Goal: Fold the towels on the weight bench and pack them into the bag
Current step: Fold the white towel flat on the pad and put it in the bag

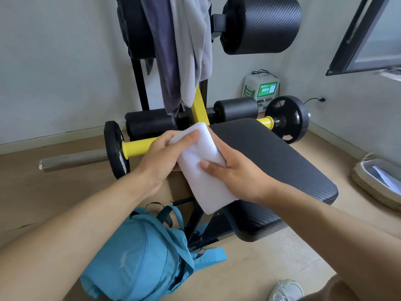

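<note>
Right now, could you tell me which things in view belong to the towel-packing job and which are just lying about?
Part of the job:
white towel, folded, held by left hand and right hand
grey towels draped over the bench upright
blue backpack on the floor
weight bench

Just lying about:
weight plates
woven basket
green-and-white box by the wall

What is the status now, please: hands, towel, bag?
Both hands, left and right, grip the folded white towel above the black bench pad. Blue fabric backpack on floor, looks closed. Two grey towels hang on the rack.
</note>
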A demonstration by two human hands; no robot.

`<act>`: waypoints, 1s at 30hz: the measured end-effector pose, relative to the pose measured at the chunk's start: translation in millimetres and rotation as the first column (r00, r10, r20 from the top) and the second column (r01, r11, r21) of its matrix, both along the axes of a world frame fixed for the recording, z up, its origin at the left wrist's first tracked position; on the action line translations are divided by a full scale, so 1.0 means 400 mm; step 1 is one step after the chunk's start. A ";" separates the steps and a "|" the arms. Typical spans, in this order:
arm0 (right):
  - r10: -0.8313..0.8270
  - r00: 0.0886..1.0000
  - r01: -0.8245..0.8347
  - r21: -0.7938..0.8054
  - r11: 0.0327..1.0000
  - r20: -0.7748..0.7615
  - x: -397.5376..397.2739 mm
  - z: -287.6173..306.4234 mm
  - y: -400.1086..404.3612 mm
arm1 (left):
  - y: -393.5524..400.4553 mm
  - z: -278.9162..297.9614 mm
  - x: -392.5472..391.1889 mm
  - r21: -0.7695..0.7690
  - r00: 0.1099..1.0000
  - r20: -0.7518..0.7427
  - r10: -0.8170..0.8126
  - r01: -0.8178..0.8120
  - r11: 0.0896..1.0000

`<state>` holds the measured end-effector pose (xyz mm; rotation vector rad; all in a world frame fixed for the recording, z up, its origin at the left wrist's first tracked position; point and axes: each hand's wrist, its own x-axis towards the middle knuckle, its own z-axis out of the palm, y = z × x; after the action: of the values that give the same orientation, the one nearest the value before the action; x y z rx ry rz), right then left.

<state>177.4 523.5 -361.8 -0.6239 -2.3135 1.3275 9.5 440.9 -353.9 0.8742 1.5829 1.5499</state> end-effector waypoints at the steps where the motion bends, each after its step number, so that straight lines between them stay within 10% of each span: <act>1: 0.005 1.000 -0.005 -0.016 1.000 -0.008 -0.001 0.001 -0.001 | -0.002 -0.002 -0.003 0.008 1.000 -0.029 -0.012 0.012 1.000; 12: -0.016 0.988 -0.001 0.113 0.994 0.150 -0.001 0.045 -0.008 | -0.018 -0.013 -0.044 0.104 0.994 0.093 -0.050 0.040 0.994; 17: -0.023 0.945 -0.067 0.262 0.963 0.327 0.020 0.072 -0.015 | -0.019 -0.030 -0.062 -0.013 0.986 -0.105 -0.129 0.128 0.992; 30: -0.024 0.973 -0.017 0.176 0.984 0.229 -0.016 0.036 -0.045 | -0.016 -0.075 -0.072 0.039 0.982 -0.186 -0.030 0.037 0.999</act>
<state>171.1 505.4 -347.6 -0.7577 -2.5786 1.0797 -19.1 434.6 -384.0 1.0902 1.6609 1.5194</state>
